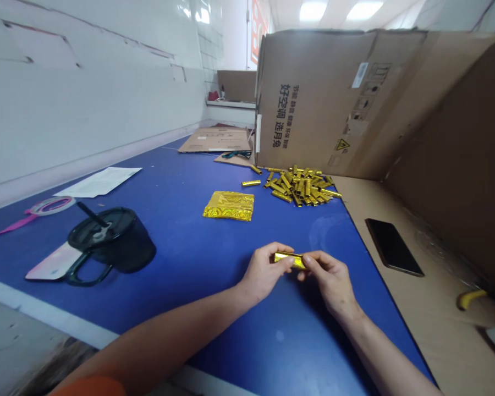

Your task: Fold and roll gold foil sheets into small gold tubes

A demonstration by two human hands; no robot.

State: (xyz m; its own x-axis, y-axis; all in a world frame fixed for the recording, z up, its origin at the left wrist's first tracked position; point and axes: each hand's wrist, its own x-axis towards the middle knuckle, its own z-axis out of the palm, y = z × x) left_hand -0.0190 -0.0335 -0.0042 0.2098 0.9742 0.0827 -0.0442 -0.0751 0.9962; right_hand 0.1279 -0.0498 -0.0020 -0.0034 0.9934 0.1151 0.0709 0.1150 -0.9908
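Note:
Between my two hands is a small shiny gold foil-wrapped stick [289,259], held level just above the blue table. My left hand [266,269] pinches its left end with thumb and fingers. The right end is gripped by my right hand [328,275], thumb on the near side. Beyond my hands lies a flat stack of gold foil sheets [229,206]. Farther back, a loose pile of gold foil sticks [301,186] is heaped near the cardboard box, with a single gold stick [251,183] apart on its left.
A dark lidded mug [119,242] with a straw stands at left, near a tape roll [53,205] and white papers [101,182]. Behind the pile rises a large cardboard box [313,104]. A black phone [394,247] and a banana [470,299] lie on cardboard at right.

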